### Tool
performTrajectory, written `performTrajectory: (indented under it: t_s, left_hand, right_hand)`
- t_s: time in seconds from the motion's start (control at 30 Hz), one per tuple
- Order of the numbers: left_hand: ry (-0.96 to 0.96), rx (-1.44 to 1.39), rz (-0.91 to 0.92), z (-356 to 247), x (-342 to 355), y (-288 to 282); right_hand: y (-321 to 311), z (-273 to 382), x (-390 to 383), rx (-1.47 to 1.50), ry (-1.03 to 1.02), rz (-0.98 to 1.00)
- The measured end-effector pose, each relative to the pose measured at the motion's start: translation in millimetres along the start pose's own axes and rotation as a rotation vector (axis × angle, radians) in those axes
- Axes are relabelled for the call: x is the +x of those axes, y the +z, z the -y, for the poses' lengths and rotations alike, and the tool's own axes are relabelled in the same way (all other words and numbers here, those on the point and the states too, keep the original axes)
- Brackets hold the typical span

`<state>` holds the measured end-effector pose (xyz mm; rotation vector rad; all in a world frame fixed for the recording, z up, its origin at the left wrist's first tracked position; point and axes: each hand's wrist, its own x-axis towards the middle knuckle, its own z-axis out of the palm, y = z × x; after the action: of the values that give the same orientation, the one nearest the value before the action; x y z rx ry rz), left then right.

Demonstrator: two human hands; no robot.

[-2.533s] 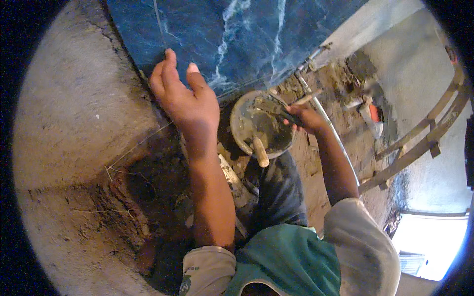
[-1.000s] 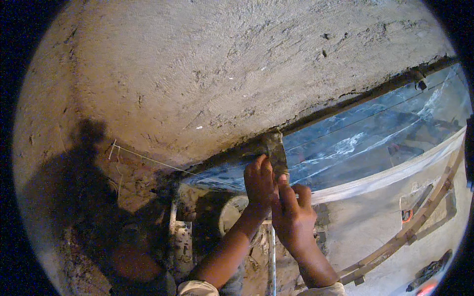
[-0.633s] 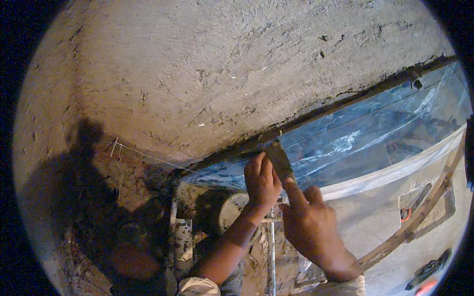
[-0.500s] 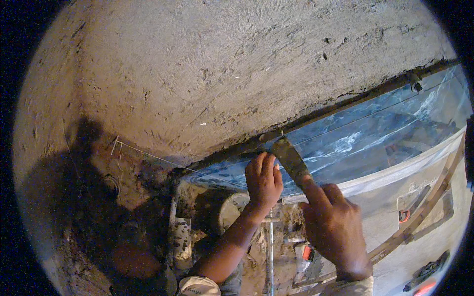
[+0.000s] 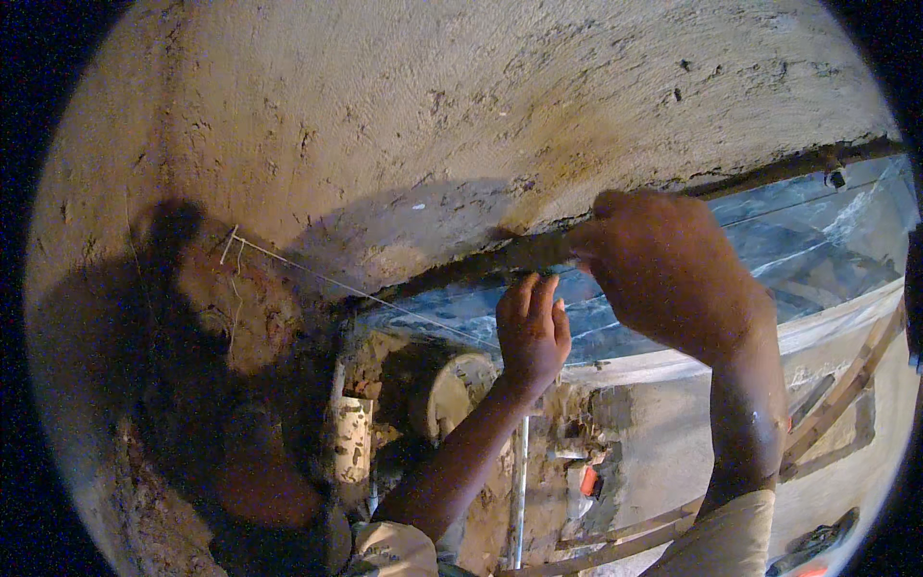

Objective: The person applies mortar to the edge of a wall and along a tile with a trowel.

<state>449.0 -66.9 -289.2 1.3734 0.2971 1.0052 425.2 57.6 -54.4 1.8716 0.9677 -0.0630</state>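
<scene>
My right hand grips a flat, mortar-stained blade, its handle hidden in my fist. The blade lies nearly level along the dark gap where a rough plastered wall meets a blue marble-patterned slab. Just below the blade, my left hand rests its fingertips at the slab, fingers fairly straight and holding nothing that I can see. A taut white string runs from the wall at left across the slab toward my left hand.
Under the slab stand a round pale container, a speckled cylinder and a thin upright pipe. Lower down lies a small orange object. Wooden strips cross the right side. A bolt sticks out near the far right gap.
My right hand has risen toward the wall and turned the blade from a slant across the slab to lying along the gap. My left hand remains by the slab's edge; the view has shifted slightly.
</scene>
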Motion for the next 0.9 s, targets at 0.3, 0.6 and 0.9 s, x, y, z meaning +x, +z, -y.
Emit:
performTrajectory:
  t_s: [0.3,0.6,0.9]
  left_hand:
    - [0.014,-0.017,-0.008,2,5,-1]
    - [0.034,-0.004,-0.025,5,2,1]
    - [0.026,-0.001,-0.017,4,1,0]
  right_hand:
    - [-9,-8,20,-0.055,-0.002,0.041]
    - [-24,-35,-8,0.016,0.013,-0.025]
    - [-46,-39,-34,0.04,0.035,-0.051]
